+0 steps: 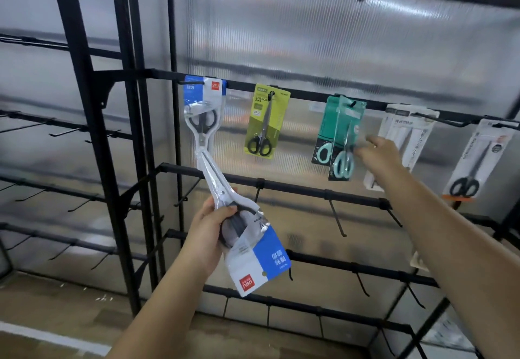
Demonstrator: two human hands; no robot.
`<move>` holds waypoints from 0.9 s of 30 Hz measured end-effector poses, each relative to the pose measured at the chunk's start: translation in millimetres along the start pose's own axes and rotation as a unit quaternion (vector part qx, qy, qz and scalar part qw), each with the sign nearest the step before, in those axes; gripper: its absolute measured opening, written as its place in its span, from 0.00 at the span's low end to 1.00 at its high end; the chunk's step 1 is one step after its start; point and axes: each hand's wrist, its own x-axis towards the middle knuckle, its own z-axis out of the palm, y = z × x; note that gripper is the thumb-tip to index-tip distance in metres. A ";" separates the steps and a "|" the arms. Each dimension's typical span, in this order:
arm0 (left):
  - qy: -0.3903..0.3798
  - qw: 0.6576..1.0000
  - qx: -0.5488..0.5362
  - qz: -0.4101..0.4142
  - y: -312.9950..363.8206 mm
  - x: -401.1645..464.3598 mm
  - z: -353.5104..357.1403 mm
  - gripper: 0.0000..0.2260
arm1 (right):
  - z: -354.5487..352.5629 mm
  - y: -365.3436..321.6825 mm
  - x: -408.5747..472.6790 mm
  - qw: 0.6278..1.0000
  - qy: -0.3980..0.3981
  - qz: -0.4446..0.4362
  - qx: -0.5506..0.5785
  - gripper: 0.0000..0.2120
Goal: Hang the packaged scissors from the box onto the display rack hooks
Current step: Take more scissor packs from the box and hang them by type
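A blue-and-white scissors pack sits upside down in the person's left hand, fingers wrapped round the handle end, its header card and hang hole pointing toward the floor and its tip angled up toward the rack. It is not yet on a hook and, by the look of it, needs turning over first. Its tip overlaps the bottom of a matching hung pack on the leftmost hook of the top loaded rail.

The right hand reaches out to the teal scissors pack, fingertips at its right edge; the motion blur there makes it impossible to say whether the fingers pinch the pack or only touch it. That teal pack hangs in front of a second teal one.

Along the same rail also hang a green scissors pack, white-carded packs and, at far right, a pack of black-handled scissors. So one row looks largely stocked.

Below it, rows of bare hooks jut from the lower rails, and more stand unused on the neighbouring rack bay to the left. The supply box is out of view, so how many packs remain cannot be judged.
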 end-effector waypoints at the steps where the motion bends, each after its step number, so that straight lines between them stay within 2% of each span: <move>1: 0.016 1.000 -0.020 0.013 0.7 0.7 -0.3 0.11 | 3.0 3.7 -8.8 1.000 0.012 0.002 0.005 0.24; 3: 0.047 0.997 -0.056 0.039 2.4 0.6 -2.6 0.12 | 12.1 12.2 -32.0 1.000 -0.016 -0.017 0.018 0.19; 5: 0.065 0.992 -0.086 0.058 3.9 -1.8 -6.4 0.12 | 25.0 20.0 -61.7 0.988 -0.145 -0.010 0.048 0.12; 6: 0.071 0.991 -0.100 0.062 4.4 -2.9 -8.0 0.13 | 31.6 21.7 -78.5 0.971 -0.229 0.006 0.066 0.12; 8: 0.088 0.988 -0.113 0.060 4.1 -4.0 -9.5 0.16 | 44.0 23.8 -108.4 0.929 -0.360 0.032 0.075 0.19; 10: 0.098 0.986 -0.124 0.058 3.2 -4.1 -7.9 0.18 | 58.5 24.5 -131.8 0.897 -0.431 0.041 0.085 0.19; 12: 0.102 0.983 -0.139 0.056 0.5 -3.1 -4.8 0.17 | 73.7 25.1 -149.1 0.874 -0.461 0.066 0.139 0.13; 15: 0.095 0.980 -0.170 0.047 -1.0 -2.7 1.0 0.16 | 94.1 21.8 -166.5 0.871 -0.410 0.096 0.254 0.03; 18: 0.102 0.972 -0.206 0.038 -2.5 -1.1 2.3 0.10 | 101.5 12.8 -163.5 0.879 -0.299 0.118 0.353 0.01; 20: 0.117 0.962 -0.244 0.026 -2.9 0.1 3.4 0.07 | 103.6 3.6 -155.2 0.871 -0.249 0.121 0.405 0.04; 24: 0.117 0.955 -0.272 -0.008 -0.2 3.4 3.4 0.05 | 118.6 -37.1 -143.3 0.867 -0.215 0.089 0.441 0.07; 27: 0.111 0.971 -0.198 -0.080 8.3 9.3 -4.4 0.09 | 136.3 -80.4 -125.0 0.909 -0.181 0.011 0.376 0.07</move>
